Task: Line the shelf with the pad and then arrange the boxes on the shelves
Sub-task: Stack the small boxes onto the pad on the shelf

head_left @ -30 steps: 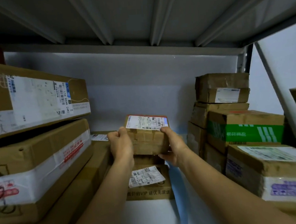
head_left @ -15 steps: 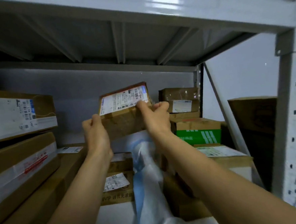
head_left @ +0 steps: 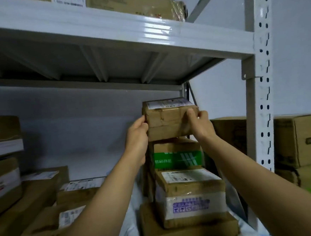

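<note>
Metal shelf, a stack of boxes at its right, a small box held at the top.
The stack stands on the pale pad; the small box is just above a green-banded box, with the left hand and right hand curled round its ends.

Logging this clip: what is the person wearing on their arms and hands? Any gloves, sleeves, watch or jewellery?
Nothing worn shows. The left hand and right hand are bare, with no gloves and no rings visible. The left forearm and right forearm are uncovered to the frame edge, with no sleeves, watch, bracelet or markings in view.
</note>
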A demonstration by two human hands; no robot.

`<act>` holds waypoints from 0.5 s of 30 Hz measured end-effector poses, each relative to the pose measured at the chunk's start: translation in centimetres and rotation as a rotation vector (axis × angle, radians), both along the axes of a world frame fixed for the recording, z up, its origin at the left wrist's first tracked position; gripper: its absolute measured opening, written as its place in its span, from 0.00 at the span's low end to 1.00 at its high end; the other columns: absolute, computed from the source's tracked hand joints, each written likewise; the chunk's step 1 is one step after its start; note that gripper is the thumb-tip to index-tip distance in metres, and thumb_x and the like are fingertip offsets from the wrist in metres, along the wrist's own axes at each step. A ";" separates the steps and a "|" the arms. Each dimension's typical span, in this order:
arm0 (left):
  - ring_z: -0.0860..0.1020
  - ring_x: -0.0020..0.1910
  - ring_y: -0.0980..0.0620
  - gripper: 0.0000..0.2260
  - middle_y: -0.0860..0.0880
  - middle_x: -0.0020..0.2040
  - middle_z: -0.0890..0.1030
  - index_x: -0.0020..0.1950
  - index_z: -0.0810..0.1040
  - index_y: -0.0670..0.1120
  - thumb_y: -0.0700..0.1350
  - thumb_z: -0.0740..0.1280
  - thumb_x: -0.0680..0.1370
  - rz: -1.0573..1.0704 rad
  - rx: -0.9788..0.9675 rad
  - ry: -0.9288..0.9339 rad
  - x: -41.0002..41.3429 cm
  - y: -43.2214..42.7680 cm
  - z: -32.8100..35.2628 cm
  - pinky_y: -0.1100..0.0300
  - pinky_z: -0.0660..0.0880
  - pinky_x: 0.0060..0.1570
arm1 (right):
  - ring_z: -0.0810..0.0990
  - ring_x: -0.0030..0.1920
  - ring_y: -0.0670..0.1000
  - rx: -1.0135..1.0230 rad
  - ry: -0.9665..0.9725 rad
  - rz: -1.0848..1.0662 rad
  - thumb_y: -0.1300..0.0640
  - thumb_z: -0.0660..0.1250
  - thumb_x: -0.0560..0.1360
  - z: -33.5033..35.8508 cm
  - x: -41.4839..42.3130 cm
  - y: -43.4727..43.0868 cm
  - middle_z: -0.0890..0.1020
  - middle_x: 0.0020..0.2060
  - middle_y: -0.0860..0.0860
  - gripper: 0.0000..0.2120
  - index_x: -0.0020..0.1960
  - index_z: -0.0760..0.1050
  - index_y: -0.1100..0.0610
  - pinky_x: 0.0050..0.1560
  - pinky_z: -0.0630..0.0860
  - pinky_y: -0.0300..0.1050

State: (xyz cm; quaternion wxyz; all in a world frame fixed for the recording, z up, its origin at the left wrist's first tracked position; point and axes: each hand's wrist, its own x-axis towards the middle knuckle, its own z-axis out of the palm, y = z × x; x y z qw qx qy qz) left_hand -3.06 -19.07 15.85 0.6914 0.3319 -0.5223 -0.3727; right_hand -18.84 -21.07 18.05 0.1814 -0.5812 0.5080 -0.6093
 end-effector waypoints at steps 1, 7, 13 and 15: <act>0.78 0.49 0.55 0.16 0.51 0.51 0.81 0.67 0.73 0.48 0.39 0.52 0.83 0.000 0.007 -0.025 -0.4 -0.4 0.0 0.65 0.74 0.37 | 0.72 0.53 0.54 0.015 -0.001 0.009 0.44 0.53 0.79 -0.1 -0.4 -0.5 0.71 0.53 0.53 0.23 0.68 0.60 0.57 0.51 0.71 0.52; 0.78 0.55 0.52 0.19 0.46 0.63 0.78 0.73 0.68 0.47 0.38 0.52 0.83 -0.006 0.050 -0.132 -1.1 -1.7 -0.6 0.63 0.77 0.47 | 0.71 0.54 0.54 0.161 -0.032 0.062 0.46 0.52 0.80 -1.2 -1.2 -2.4 0.71 0.56 0.55 0.25 0.71 0.57 0.60 0.51 0.69 0.50; 0.74 0.61 0.53 0.18 0.51 0.67 0.72 0.73 0.65 0.45 0.43 0.57 0.82 0.169 0.069 -0.223 1.3 0.4 -1.6 0.67 0.68 0.55 | 0.72 0.60 0.52 -0.218 -0.092 -0.233 0.50 0.59 0.78 0.0 2.2 1.1 0.66 0.68 0.56 0.24 0.71 0.63 0.59 0.57 0.69 0.44; 0.72 0.61 0.51 0.16 0.47 0.66 0.74 0.69 0.70 0.44 0.42 0.59 0.81 0.328 0.105 -0.243 4.2 0.8 -2.6 0.63 0.66 0.55 | 0.69 0.56 0.45 -0.394 -0.054 -0.171 0.54 0.60 0.78 0.3 4.8 3.8 0.67 0.66 0.52 0.20 0.68 0.64 0.56 0.56 0.67 0.39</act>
